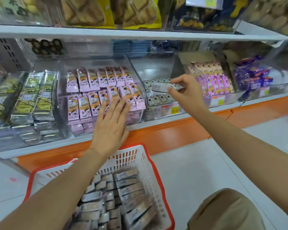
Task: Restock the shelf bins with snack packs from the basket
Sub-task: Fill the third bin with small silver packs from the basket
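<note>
Left hand (110, 128): flat, fingers straight and slightly spread, fingertips touching the front row of pink packs (96, 90) in their clear bin. Right hand (188, 93): you pinch a white snack pack (161, 86) between thumb and fingers, held level over the neighbouring bin (156, 63) to the right, which holds a few similar packs low at its front. Basket (128, 158): below the shelf edge, under your left forearm, filled with grey-brown packs (128, 193).
</note>
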